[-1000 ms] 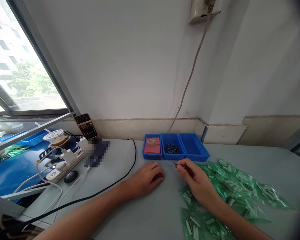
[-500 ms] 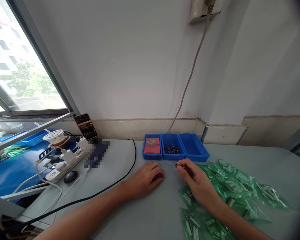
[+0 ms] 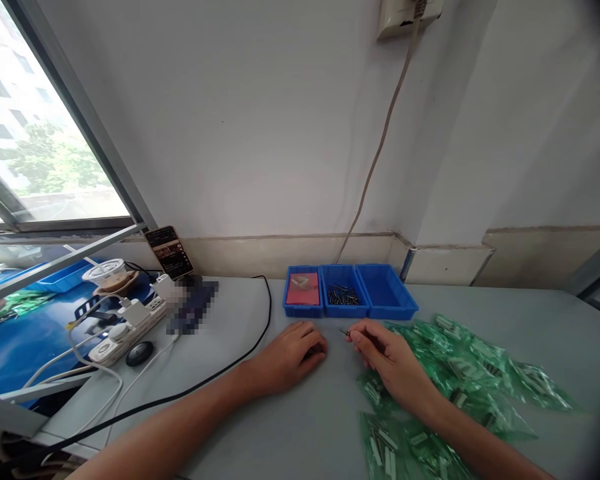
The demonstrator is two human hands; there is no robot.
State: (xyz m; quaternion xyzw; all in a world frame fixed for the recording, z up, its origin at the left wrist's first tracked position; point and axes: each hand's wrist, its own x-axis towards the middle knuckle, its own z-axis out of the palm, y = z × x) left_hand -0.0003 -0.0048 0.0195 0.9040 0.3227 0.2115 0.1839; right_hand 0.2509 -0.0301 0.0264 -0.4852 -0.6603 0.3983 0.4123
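My right hand (image 3: 391, 360) pinches a small metal screw (image 3: 345, 331) between thumb and fingertips, its tip sticking out to the left. Just behind that hand is a blue bin holding a pile of dark screws (image 3: 343, 295). My left hand (image 3: 294, 357) rests on the grey table with its fingers curled. Whatever it may hold is hidden under the fingers. Green plastic bags (image 3: 473, 363) with pale and metallic parts lie to the right, partly behind and under my right forearm.
Beside the screws, the left bin holds a pink card (image 3: 303, 295); another blue bin (image 3: 393, 311) joins on the right. A black cable (image 3: 220, 370) crosses the table near my left arm. A phone (image 3: 170, 252), a power strip (image 3: 127, 333) and a black mouse-like object (image 3: 139, 354) stand left.
My right hand has shifted slightly left, and more of the screw now shows beyond its fingertips. My left hand stays in place. The camera view has moved a little.
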